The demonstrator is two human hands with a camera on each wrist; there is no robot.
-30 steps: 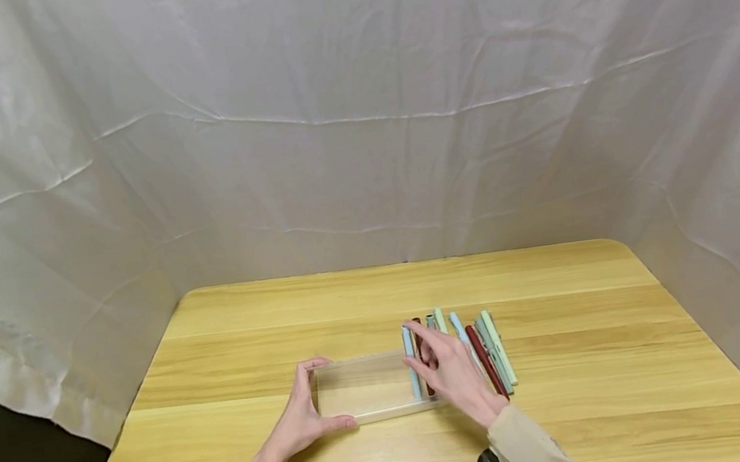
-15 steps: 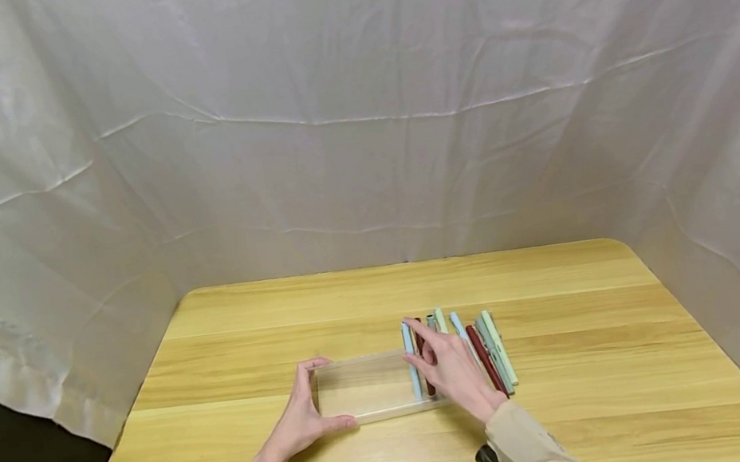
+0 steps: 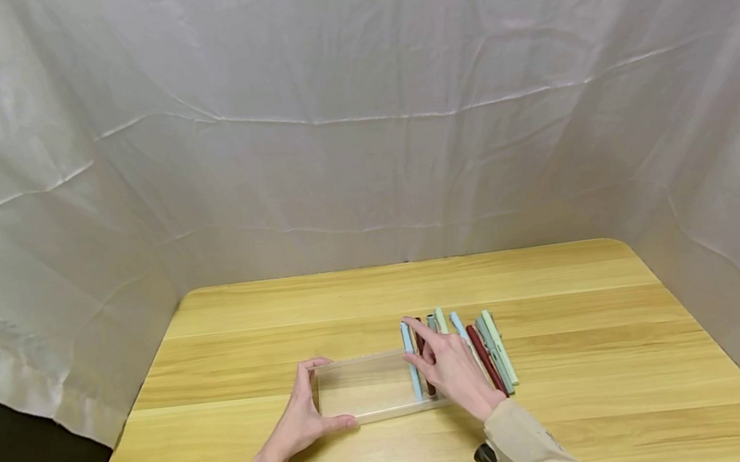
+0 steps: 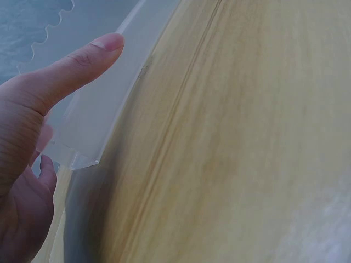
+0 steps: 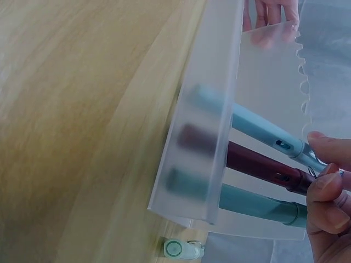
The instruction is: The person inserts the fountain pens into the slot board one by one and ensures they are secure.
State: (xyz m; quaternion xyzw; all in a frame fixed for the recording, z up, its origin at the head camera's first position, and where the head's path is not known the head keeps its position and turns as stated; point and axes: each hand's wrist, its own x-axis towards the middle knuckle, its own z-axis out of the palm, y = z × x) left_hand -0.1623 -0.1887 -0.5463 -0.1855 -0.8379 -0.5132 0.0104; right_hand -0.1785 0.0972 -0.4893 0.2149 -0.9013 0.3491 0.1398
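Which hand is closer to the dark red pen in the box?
The right hand. Its fingertips touch the dark red pen in the clear box. The left hand holds the box's far end, away from the pen.

Three pens [image 5: 258, 164] lie in the tray's [image 3: 370, 415] right end; more pens [image 3: 490, 349] lie beside it.

A clear frosted pen tray [image 3: 366, 389] (scalloped far edge) lies flat, holding light blue [image 5: 258, 127], maroon [image 5: 258, 165] and teal pens [image 5: 258, 204] at its right end
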